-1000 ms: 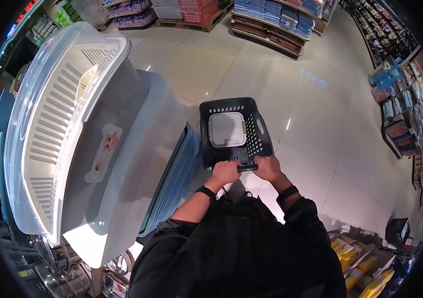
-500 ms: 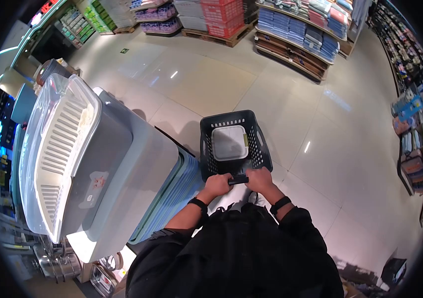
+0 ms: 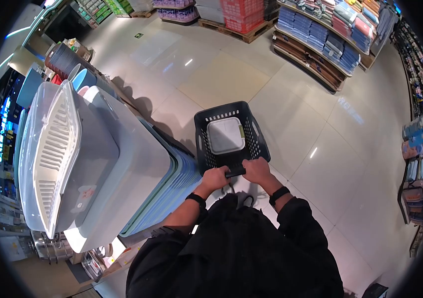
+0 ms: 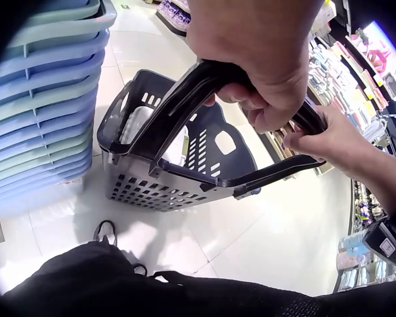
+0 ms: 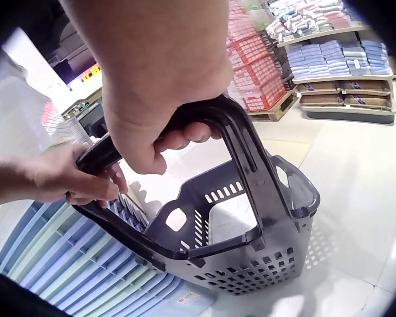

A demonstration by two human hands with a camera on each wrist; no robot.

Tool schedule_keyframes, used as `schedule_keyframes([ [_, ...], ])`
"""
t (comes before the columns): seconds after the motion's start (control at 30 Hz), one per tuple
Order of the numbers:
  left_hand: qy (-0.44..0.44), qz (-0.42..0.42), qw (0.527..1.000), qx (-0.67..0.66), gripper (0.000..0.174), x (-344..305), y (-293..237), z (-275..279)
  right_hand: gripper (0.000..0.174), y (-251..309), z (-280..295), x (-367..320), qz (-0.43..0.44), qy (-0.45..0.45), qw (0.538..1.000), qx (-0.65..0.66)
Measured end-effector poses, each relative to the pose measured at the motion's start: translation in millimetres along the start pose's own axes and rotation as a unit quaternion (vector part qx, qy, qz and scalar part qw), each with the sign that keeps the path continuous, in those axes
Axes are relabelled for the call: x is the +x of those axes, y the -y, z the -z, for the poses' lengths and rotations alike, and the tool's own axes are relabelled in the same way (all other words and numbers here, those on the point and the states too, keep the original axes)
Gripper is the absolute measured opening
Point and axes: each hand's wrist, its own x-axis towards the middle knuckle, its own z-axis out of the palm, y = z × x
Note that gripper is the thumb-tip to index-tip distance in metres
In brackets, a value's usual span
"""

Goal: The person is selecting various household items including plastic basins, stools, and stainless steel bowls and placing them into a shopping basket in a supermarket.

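Note:
Both hands grip the black handle (image 3: 235,172) of a dark shopping basket (image 3: 261,144) in front of the body. The left hand (image 3: 215,179) holds the handle's left end, and the right hand (image 3: 257,170) holds its right end. In the right wrist view, the fingers of the right hand (image 5: 165,125) curl round the handle (image 5: 247,158). Seen from the left wrist, the left hand (image 4: 257,72) wraps it near the bend. Inside the basket lies a white lidded box (image 3: 225,135) with a green clip on one side.
Close on the left stands a tall stack of pale plastic tubs (image 3: 137,144), with a white slotted rack (image 3: 55,154) under a clear cover on top. Shelves of folded cloths (image 3: 315,37) stand ahead on the right, beside red crates (image 3: 243,17) on a pallet. Glossy floor tiles (image 3: 295,114) lie between.
The stacked tubs and far shelves have shifted in the head view as the viewpoint moved and turned. Both hands keep hold of the basket handle, with the box still inside.

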Motion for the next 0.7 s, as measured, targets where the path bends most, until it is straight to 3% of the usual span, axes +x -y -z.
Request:
schedule_keyframes([
  [0.27, -0.023, 0.011, 0.999, -0.024, 0.027, 50.2, 10.4, 13.7, 0.026, -26.5, 16.7, 60.3, 0.023, 0.023, 0.999, -0.007],
  [0.7, -0.054, 0.049, 0.996, -0.046, 0.023, 141.6, 46.2, 58.2, 0.021, -57.4, 26.8, 182.0, 0.054, 0.059, 0.996, -0.026],
])
